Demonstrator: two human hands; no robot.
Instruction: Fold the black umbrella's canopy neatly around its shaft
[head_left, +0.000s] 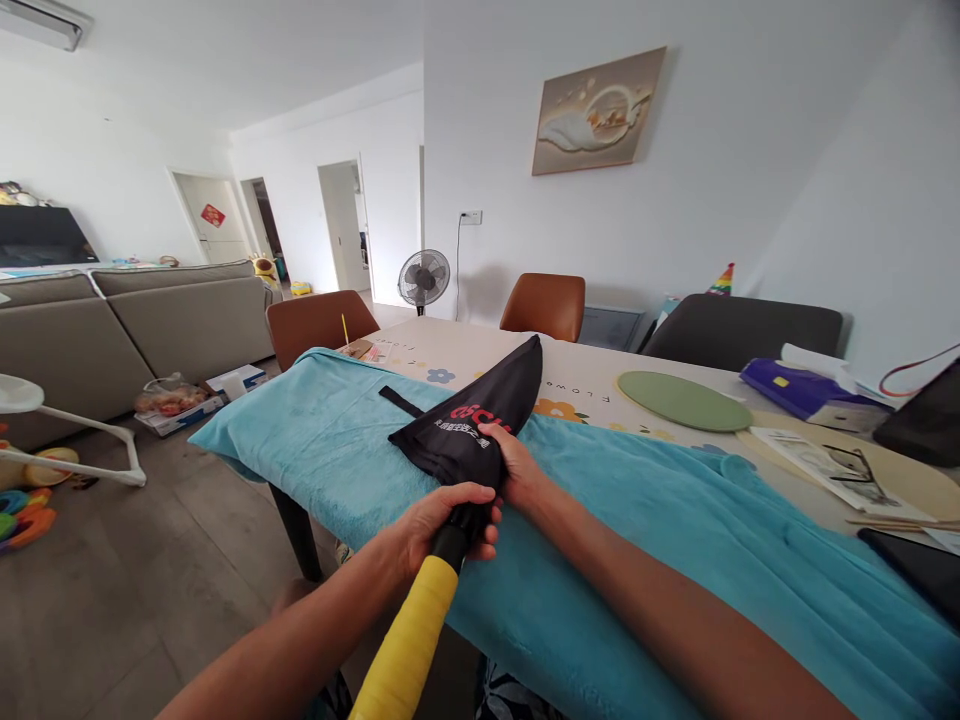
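A black umbrella (480, 410) with red and white lettering lies folded across my front, its tip pointing away over the table. Its long handle is wrapped in yellow tape (409, 640) and runs down toward me. My left hand (454, 520) is closed round the lower end of the black cloth, just above the yellow wrap. Higher up, my right hand (511, 465) grips the cloth from the right side, its thumb on top by the lettering. A loose black strap (401, 402) sticks out to the left. Beneath lies a turquoise blanket (330, 450) draped over the table edge.
The flower-print tabletop (480, 350) carries a green oval mat (682, 401), a purple tissue pack (810, 392), glasses (851, 463) and a dark tablet (911, 570) on the right. Brown chairs (544, 305) and a fan (424, 277) stand beyond.
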